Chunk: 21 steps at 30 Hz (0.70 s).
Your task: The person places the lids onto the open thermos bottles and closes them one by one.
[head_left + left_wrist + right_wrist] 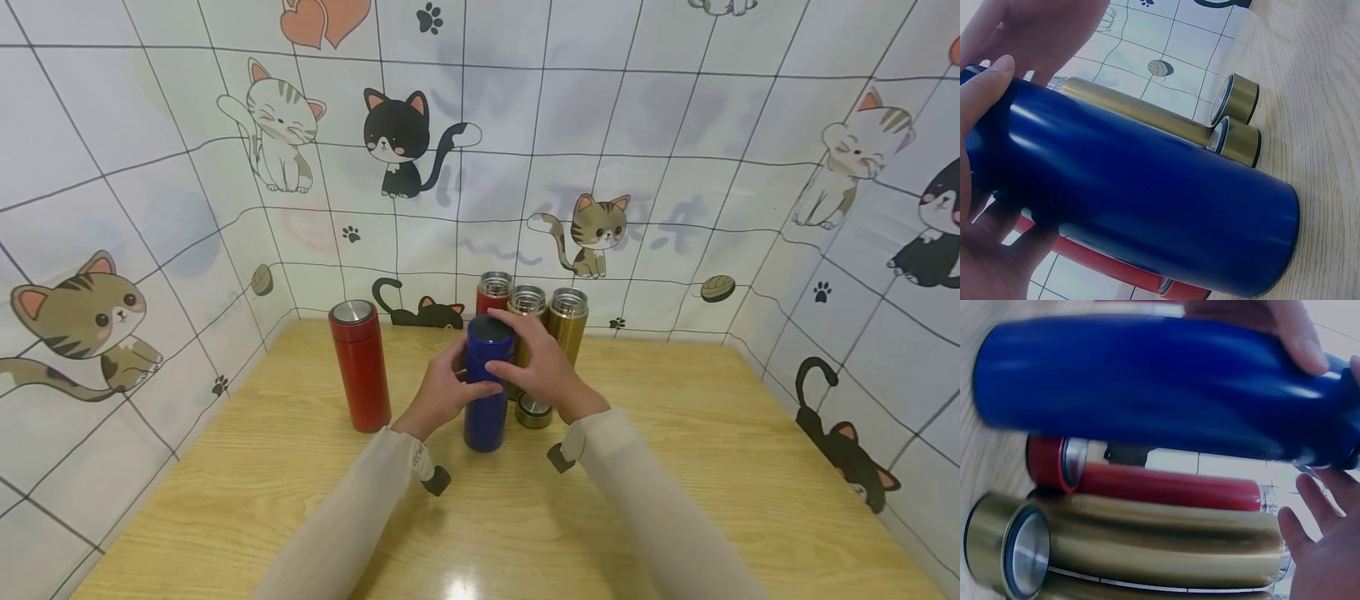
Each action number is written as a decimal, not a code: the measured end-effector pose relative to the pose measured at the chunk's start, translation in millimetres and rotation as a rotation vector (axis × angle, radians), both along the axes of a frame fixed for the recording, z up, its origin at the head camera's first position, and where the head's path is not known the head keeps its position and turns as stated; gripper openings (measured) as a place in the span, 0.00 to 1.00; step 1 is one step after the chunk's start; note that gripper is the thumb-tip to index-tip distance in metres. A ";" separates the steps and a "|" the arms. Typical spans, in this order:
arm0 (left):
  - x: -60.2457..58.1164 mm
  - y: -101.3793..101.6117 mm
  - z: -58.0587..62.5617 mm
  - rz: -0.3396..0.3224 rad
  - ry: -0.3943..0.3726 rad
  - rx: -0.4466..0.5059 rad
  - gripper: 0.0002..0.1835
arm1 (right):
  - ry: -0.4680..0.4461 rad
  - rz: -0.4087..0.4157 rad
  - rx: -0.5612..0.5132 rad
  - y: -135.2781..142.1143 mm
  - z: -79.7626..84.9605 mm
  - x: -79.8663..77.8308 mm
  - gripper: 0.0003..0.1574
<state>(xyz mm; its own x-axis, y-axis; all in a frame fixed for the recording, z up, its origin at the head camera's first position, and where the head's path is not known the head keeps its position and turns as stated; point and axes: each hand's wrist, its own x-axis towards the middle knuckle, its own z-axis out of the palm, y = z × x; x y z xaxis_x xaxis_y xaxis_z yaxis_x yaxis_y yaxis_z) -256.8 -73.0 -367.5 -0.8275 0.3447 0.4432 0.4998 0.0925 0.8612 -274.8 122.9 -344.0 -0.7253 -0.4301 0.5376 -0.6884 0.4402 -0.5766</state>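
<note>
A blue thermos flask [485, 429] stands upright in the middle of the wooden table. My left hand [438, 392] grips its upper body, thumb across the front. At its top, my right hand [543, 362] holds the dark-topped lid [491, 328], thumb in front and fingers over the far rim. The left wrist view shows the blue flask's smooth side [1147, 181] and its base on the wood. Behind it stand two gold flasks [569, 321] and a red flask [493, 290], all lidless with bare steel necks. Gold lids [1244, 97] and a red lid [1046, 462] lie at their feet.
A second red flask [362, 375], with its lid on, stands to the left. The table [660, 500] meets walls covered in cat-print tile sheeting [487, 183] at the back and both sides.
</note>
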 end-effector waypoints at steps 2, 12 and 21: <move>-0.7 0.2 -0.7 -0.003 0.001 0.002 0.42 | -0.059 0.022 -0.026 -0.5 1.3 0.8 0.43; 1.1 0.1 2.8 -0.001 0.013 -0.019 0.42 | -0.032 -0.019 -0.017 -1.6 3.6 3.7 0.43; 2.2 -1.3 5.3 0.009 0.014 -0.037 0.41 | 0.118 -0.090 0.049 -3.2 6.2 5.4 0.44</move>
